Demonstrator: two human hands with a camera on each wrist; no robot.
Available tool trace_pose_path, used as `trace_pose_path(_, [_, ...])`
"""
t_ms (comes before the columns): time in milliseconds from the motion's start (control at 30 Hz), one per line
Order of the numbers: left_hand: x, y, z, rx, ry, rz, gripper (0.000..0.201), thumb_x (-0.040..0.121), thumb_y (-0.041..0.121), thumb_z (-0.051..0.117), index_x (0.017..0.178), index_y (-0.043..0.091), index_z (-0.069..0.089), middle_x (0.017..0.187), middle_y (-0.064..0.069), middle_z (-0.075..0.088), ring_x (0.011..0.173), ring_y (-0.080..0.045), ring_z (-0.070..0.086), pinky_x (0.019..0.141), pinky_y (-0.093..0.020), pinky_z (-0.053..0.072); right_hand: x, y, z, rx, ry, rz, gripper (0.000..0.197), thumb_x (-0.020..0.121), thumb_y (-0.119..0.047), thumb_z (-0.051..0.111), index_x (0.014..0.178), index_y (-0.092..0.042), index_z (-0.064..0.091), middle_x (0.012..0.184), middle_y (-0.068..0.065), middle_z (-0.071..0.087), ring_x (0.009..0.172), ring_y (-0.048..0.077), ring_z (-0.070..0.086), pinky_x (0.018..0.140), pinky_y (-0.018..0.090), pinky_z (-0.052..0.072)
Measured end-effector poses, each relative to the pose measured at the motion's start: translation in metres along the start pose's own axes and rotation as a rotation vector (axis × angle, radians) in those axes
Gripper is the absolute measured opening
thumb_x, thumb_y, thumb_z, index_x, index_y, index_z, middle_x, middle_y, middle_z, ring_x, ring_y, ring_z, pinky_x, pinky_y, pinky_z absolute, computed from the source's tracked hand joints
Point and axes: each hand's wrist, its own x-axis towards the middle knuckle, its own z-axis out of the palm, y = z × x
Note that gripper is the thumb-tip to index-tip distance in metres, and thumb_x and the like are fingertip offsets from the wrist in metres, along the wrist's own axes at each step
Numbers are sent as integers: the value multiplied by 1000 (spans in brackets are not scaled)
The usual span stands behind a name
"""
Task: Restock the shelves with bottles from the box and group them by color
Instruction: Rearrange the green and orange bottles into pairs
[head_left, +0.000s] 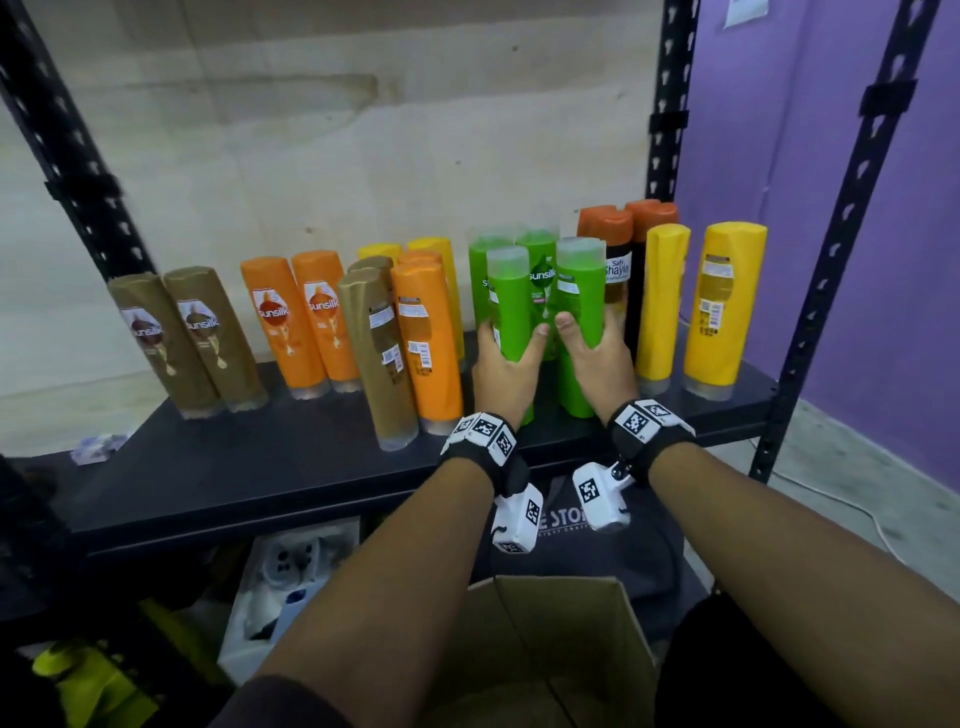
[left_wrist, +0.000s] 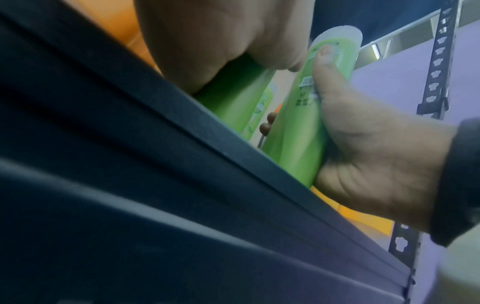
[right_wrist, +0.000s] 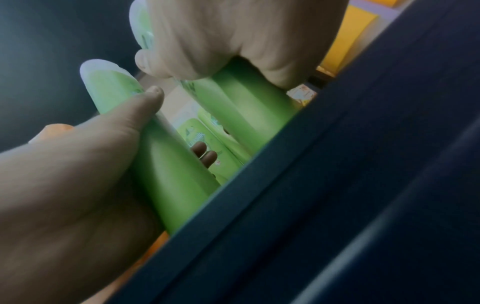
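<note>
Two green bottles stand upright on the dark shelf (head_left: 260, 467), in front of two more green bottles (head_left: 540, 260). My left hand (head_left: 506, 366) grips the left green bottle (head_left: 511, 301) around its lower half, thumb on its right side. My right hand (head_left: 597, 356) grips the right green bottle (head_left: 579, 286) the same way. In the left wrist view my left hand (left_wrist: 221, 41) wraps its green bottle (left_wrist: 233, 98); my right hand (left_wrist: 363, 154) holds the other bottle (left_wrist: 298, 123). The right wrist view shows my right hand (right_wrist: 233, 41) on its bottle (right_wrist: 246, 113).
Brown bottles (head_left: 187, 338) stand at the shelf's left, then orange ones (head_left: 306, 322), with a brown and an orange bottle nearer the front (head_left: 405, 348). Yellow bottles (head_left: 722, 306) and orange-capped dark bottles (head_left: 618, 254) stand at the right. An open cardboard box (head_left: 587, 649) sits below my arms.
</note>
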Motion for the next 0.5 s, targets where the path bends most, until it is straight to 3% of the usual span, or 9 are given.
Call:
trace_pose_path(133, [-4,-7,3,-35,18,-6,61,86,58,72,135,26,52,105,27,63,88,25,58,75,1,43,-5,19,2,65,-42,94,70,80,-94,34,131,-49,48,117,-42,53,110,-16,52,100,20,38])
trace_pose_path(200, [-6,-12,4,-48,12,-21,61,85,60,71,134,29,53,106,29,64,90,26,58,76,2,43,-3,26,4,107,-68,123,63,83,-94,26,125,-55,51,120,-46,53,115,-23,47,111,30,33])
trace_pose_path(233, [-7,-15,4,-51,11,-30,60,85,61,71,133,29,54,106,29,65,90,25,58,78,-1,44,-1,28,5,138,-79,123,62,86,-91,27,126,-54,55,128,-42,55,122,-21,46,117,34,31])
trace_pose_path(267, [-8,-18,4,-53,9,-37,60,84,62,71,132,30,54,106,28,65,91,24,58,79,-4,45,1,30,5,183,-89,119,65,88,-88,29,134,-49,54,140,-30,55,133,-11,45,122,40,29])
trace_pose_path(333, [-9,-21,5,-56,4,-41,62,82,67,69,130,31,55,108,25,67,93,23,59,81,-7,46,5,36,6,307,-89,137,78,90,-82,37,149,-32,49,154,-5,50,145,10,42,125,46,26])
trace_pose_path(500, [-10,-24,5,-33,4,-38,63,81,73,66,127,32,55,103,29,66,90,23,59,75,-3,44,4,37,5,304,-43,143,49,92,-71,36,122,-40,59,143,1,59,137,15,50,121,48,31])
